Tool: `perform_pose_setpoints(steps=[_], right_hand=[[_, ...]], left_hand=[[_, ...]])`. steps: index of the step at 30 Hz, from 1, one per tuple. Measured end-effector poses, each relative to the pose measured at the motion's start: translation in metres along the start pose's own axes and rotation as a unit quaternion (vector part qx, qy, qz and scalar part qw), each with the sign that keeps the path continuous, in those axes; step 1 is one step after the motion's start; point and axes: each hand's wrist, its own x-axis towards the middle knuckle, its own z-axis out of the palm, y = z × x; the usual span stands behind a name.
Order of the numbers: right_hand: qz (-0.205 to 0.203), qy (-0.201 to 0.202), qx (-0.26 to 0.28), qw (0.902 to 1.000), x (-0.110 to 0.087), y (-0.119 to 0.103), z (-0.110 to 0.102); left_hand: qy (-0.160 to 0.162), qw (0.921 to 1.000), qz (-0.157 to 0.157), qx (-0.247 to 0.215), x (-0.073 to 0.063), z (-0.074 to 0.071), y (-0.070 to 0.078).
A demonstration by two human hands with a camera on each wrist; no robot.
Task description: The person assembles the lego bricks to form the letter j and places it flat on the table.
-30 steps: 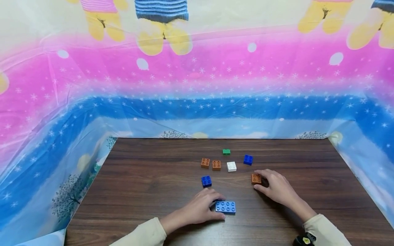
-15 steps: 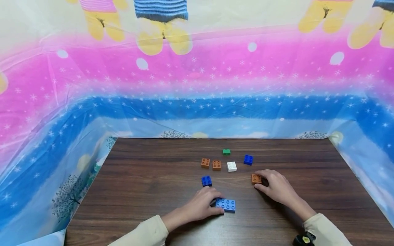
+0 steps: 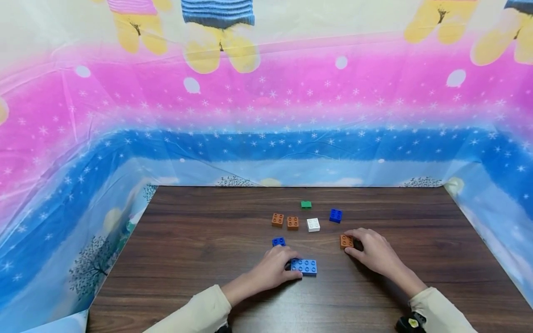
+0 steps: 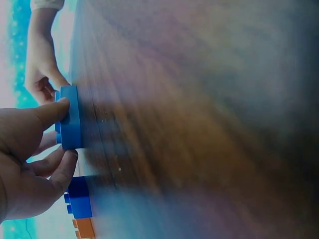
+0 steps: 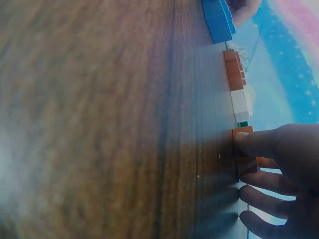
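Observation:
My left hand (image 3: 272,267) grips a light blue eight-stud brick (image 3: 305,267) near the middle front of the table. In the left wrist view the thumb lies on one long side of that brick (image 4: 72,119), fingers on the other. Just beyond the knuckles is a dark blue brick (image 3: 278,242), partly covered by the hand. My right hand (image 3: 376,253) pinches an orange-brown four-stud brick (image 3: 346,241) on the table. The right wrist view has the thumb on the near face of this brick (image 5: 244,149), with the other fingers behind and beside it.
Farther back lie two orange-brown bricks (image 3: 293,223), a white brick (image 3: 313,225), a second dark blue brick (image 3: 335,215) and a small green brick (image 3: 306,204). A patterned cloth (image 3: 266,145) rises behind the brown wooden table (image 3: 200,259).
My left hand has moved away from me with the light blue brick, closer to the dark blue one, now partly covering it. The right hand has stayed in place on its brick.

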Motion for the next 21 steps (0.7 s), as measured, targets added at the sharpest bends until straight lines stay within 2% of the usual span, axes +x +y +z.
perform_pose_setpoints(steps=[11, 21], right_hand=[[-0.004, 0.020, 0.009, 0.9997, 0.002, -0.002, 0.001], [0.006, 0.015, 0.030, 0.9994, 0.005, -0.019, -0.010]], left_hand=[[0.004, 0.9997, 0.001, 0.025, 0.007, -0.001, -0.002], [-0.002, 0.9993, -0.009, 0.035, 0.010, -0.003, 0.001]])
